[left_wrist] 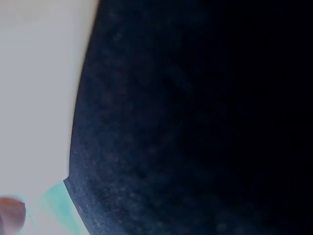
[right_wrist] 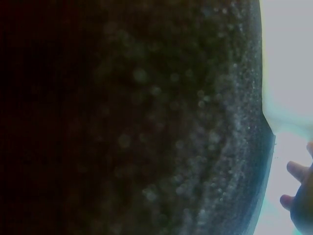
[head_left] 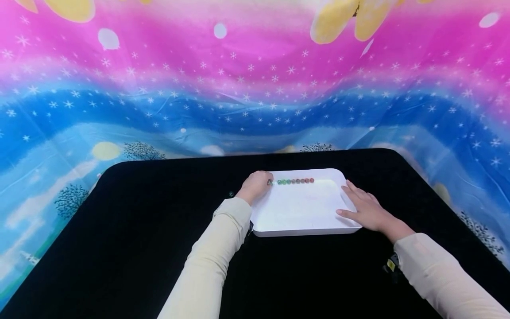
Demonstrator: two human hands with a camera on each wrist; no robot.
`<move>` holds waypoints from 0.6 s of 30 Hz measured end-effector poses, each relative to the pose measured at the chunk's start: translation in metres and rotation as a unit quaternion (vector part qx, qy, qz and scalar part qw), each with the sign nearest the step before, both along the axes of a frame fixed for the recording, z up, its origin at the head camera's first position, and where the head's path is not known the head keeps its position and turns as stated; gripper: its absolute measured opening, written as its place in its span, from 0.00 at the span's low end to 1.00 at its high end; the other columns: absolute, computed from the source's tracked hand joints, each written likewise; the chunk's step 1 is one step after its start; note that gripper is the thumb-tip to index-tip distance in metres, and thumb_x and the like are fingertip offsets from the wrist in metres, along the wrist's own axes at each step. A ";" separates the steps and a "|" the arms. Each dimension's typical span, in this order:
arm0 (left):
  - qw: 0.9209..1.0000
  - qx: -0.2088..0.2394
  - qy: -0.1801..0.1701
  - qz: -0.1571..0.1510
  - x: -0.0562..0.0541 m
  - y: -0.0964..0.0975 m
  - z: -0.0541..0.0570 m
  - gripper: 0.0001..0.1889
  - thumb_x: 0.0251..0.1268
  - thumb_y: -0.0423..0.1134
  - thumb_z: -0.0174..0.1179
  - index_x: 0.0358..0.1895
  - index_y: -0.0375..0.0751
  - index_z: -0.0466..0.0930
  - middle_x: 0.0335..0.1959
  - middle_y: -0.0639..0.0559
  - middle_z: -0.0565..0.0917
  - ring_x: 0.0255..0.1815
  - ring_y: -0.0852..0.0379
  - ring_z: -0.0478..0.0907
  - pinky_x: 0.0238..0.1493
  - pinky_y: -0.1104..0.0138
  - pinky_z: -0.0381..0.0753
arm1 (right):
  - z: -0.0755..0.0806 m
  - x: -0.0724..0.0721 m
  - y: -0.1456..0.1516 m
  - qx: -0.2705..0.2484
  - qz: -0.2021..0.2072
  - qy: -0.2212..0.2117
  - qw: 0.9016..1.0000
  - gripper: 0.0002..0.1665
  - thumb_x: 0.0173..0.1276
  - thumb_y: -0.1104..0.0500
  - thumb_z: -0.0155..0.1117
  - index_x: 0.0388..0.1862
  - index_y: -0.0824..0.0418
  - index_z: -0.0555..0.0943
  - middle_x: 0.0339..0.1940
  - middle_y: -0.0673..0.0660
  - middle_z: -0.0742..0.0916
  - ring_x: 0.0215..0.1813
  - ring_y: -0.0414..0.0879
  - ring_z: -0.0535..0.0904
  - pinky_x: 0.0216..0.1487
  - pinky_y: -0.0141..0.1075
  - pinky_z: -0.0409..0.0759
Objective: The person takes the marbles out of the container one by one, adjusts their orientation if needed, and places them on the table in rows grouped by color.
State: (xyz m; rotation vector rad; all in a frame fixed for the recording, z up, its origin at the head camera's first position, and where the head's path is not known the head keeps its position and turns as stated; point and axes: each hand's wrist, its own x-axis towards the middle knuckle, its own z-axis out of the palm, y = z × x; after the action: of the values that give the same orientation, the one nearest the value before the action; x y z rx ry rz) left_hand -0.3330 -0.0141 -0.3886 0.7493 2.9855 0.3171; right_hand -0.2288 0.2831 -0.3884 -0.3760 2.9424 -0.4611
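Observation:
A shallow white tray (head_left: 303, 208) lies on the black table. Along its far side runs a row of several small round marbles (head_left: 297, 181), green at the left and reddish at the right. At the far left corner my left hand (head_left: 256, 184) pinches a dark greenish marble (head_left: 270, 182) just left of that row. My right hand (head_left: 364, 208) rests on the tray's right rim with its fingers spread and fairly straight. Only a fingertip (left_wrist: 11, 215) shows in the left wrist view; some fingers (right_wrist: 297, 171) appear at the edge of the right wrist view.
One more dark marble (head_left: 231, 194) lies on the black table (head_left: 139, 248), left of the tray and beside my left wrist. Behind the table hangs a pink and blue patterned cloth (head_left: 223, 88).

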 end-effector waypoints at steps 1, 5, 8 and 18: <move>1.000 0.001 -0.001 0.000 0.000 0.000 0.000 0.11 0.60 0.35 0.52 0.45 0.46 0.77 0.43 0.53 0.78 0.46 0.57 0.72 0.46 0.68 0.70 | 0.000 0.000 0.000 0.000 0.000 0.000 1.000 0.51 0.58 0.34 0.47 0.66 0.67 0.45 0.67 0.65 0.43 0.64 0.66 0.41 0.55 0.62 0.38; 1.000 0.005 0.002 -0.004 0.001 -0.001 0.001 0.09 0.59 0.35 0.53 0.42 0.45 0.77 0.39 0.53 0.78 0.43 0.57 0.73 0.43 0.69 0.71 | 0.000 0.000 -0.001 -0.004 0.002 -0.002 1.000 0.51 0.58 0.35 0.47 0.66 0.67 0.45 0.67 0.65 0.43 0.64 0.66 0.41 0.55 0.62 0.38; 1.000 0.006 -0.004 -0.003 0.000 -0.001 0.000 0.08 0.58 0.35 0.54 0.40 0.45 0.77 0.38 0.53 0.78 0.41 0.58 0.73 0.42 0.69 0.72 | 0.001 0.000 -0.001 -0.006 0.001 -0.005 1.000 0.51 0.58 0.35 0.48 0.66 0.67 0.45 0.67 0.65 0.43 0.64 0.66 0.41 0.55 0.62 0.38; 0.999 0.025 -0.015 -0.011 -0.001 -0.002 0.000 0.09 0.59 0.36 0.54 0.42 0.46 0.77 0.39 0.54 0.77 0.40 0.59 0.72 0.42 0.69 0.71 | 0.002 0.000 -0.001 -0.006 0.001 -0.004 1.000 0.51 0.58 0.35 0.47 0.66 0.67 0.45 0.67 0.66 0.43 0.64 0.66 0.41 0.55 0.62 0.38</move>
State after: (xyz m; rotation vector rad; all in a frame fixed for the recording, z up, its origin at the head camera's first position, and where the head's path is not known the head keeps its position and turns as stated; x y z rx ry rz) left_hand -0.3344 -0.0164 -0.3891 0.7747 2.9483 0.4010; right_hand -0.2292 0.2821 -0.3868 -0.3784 2.9318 -0.4795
